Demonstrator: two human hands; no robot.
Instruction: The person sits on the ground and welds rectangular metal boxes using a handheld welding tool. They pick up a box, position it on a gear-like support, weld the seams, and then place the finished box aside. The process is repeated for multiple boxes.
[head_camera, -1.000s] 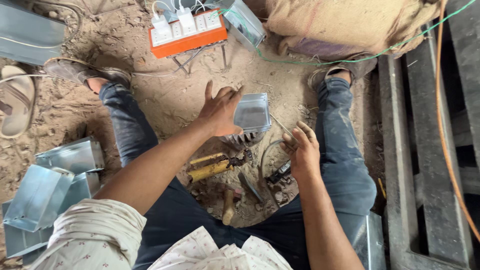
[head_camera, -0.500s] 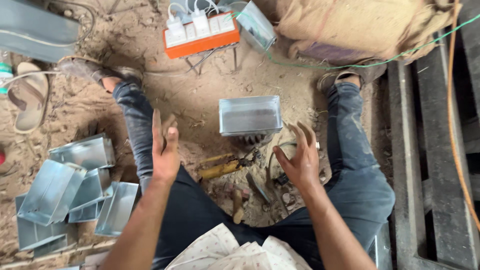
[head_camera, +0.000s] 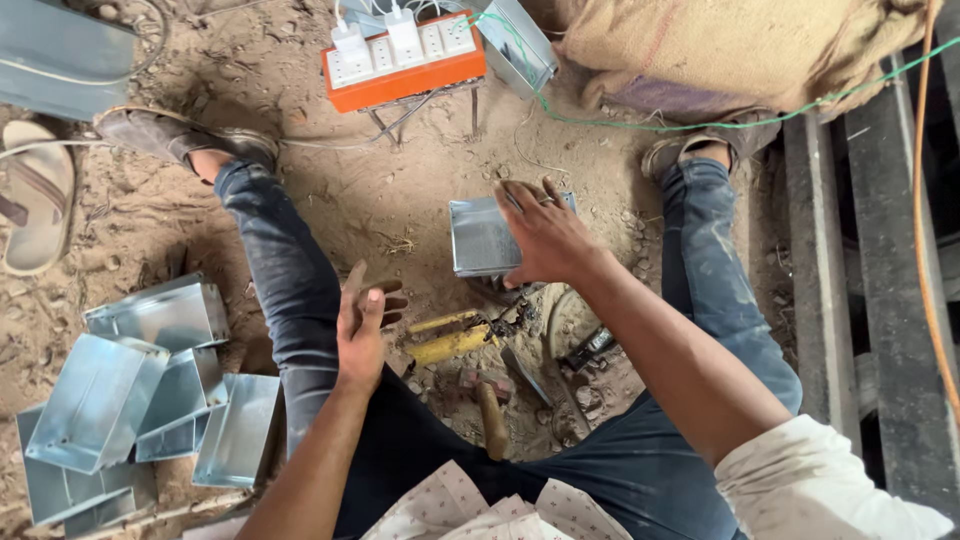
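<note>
I sit on sandy ground with my legs spread. My right hand (head_camera: 545, 235) rests flat on a small galvanized metal box (head_camera: 482, 237) lying on the sand between my legs, fingers spread over its right part. My left hand (head_camera: 362, 325) hovers above my left thigh with loosely open fingers and nothing in it. Below the box lie yellow-handled pliers (head_camera: 448, 343), a small hammer (head_camera: 488, 405) and other dark tools.
A pile of several metal boxes (head_camera: 130, 390) lies at lower left. An orange power strip (head_camera: 405, 60) with plugs stands ahead, beside another metal box (head_camera: 520, 45). A burlap sack (head_camera: 740, 45), green wire, a sandal (head_camera: 35, 200) and wooden planks (head_camera: 870, 280) surround me.
My right hand has moved up from the tools onto the metal box. My left hand had pulled back from the box to my left thigh and stays there.
</note>
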